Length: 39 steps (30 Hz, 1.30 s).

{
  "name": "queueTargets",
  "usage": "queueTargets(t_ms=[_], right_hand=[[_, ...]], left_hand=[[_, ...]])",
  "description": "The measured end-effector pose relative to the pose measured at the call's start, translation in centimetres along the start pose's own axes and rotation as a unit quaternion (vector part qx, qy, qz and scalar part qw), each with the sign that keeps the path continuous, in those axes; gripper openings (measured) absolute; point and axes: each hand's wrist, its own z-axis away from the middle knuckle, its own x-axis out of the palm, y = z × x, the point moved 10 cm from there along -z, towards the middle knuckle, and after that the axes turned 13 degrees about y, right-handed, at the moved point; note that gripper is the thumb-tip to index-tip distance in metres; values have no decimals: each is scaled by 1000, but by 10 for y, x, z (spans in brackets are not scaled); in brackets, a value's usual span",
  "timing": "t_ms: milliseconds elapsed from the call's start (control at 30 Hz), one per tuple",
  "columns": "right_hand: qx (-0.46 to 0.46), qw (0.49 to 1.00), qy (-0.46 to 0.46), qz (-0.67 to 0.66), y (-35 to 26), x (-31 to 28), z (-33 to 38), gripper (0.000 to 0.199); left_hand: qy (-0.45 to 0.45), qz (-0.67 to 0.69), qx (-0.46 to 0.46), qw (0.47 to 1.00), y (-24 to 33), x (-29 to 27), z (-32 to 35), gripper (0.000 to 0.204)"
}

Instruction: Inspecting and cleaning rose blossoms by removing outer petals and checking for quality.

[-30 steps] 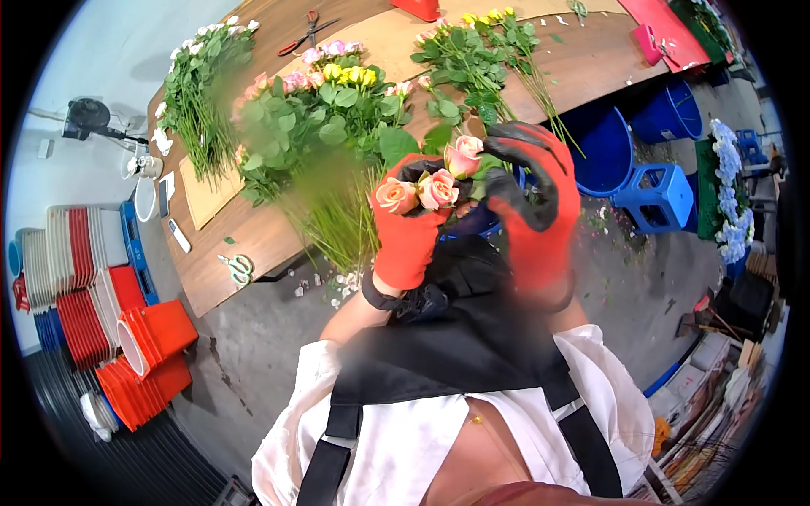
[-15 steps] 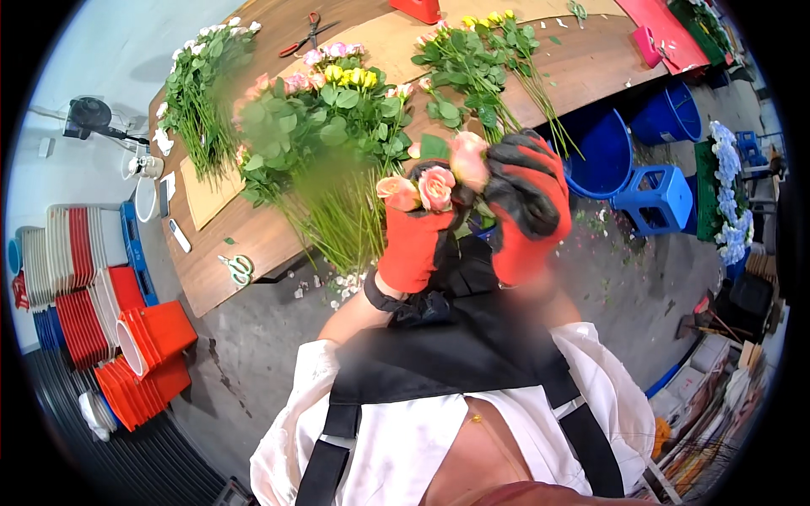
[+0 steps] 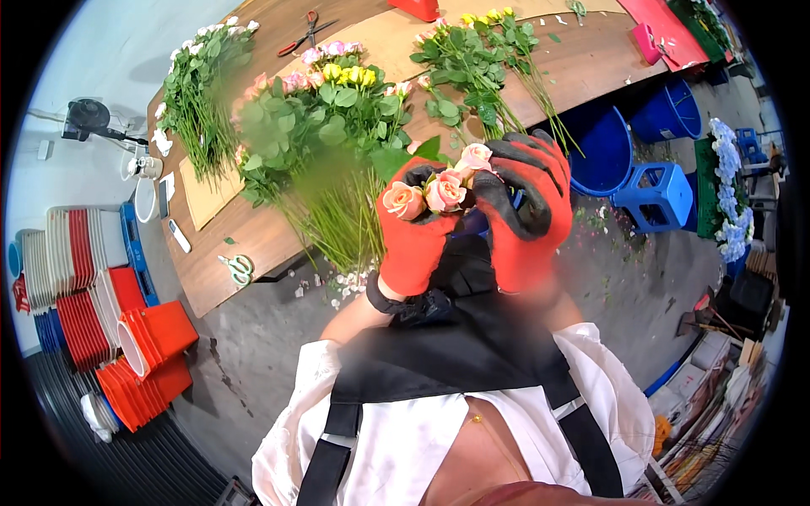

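Gloved in red and black, my left hand [image 3: 413,244] is closed around peach-pink roses in front of my apron. Two blooms, an orange-peach rose [image 3: 403,201] and a pink rose [image 3: 445,191], show above its fingers. A third, paler rose [image 3: 474,158] sits at the right of this small bunch. My right hand [image 3: 530,215], in a matching glove, is curled with thumb and fingers against that paler bloom. Green leaves [image 3: 413,156] stick out behind the bunch. The stems below are hidden by my hands.
Bunches of pink and yellow roses [image 3: 346,110] and white roses [image 3: 202,84] lie on the wooden table [image 3: 211,274]. Red-handled shears [image 3: 304,35] and scissors [image 3: 239,270] lie there too. A blue bucket [image 3: 601,152] and blue stool [image 3: 654,198] stand right; orange bins [image 3: 156,337] are stacked left.
The paler rose has turned and now sits closer to the other two blooms. My right hand has opened its fingers somewhat and shifted its thumb against the rose. The leaf has moved left.
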Motion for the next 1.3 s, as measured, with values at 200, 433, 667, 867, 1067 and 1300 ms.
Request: queueTargets(t_ms=[200, 433, 667, 867, 1067, 1300], right_hand=[[96, 978, 45, -181, 22, -6, 8, 24], [116, 968, -59, -215, 31, 6, -9, 37], [56, 998, 16, -11, 19, 0, -8, 29], [-23, 997, 73, 9, 10, -12, -5, 27], [-11, 995, 93, -27, 14, -9, 6, 27], [248, 924, 129, -260, 71, -2, 23, 33]], left_hand=[[15, 113, -98, 989, -32, -12, -3, 44], [-34, 115, -139, 983, -42, -6, -5, 44], [-52, -185, 128, 973, -7, 1, 1, 31], [-27, -79, 99, 992, -15, 3, -5, 22], [5, 98, -83, 992, -59, -7, -12, 34], [-5, -133, 88, 987, -4, 18, -24, 16]])
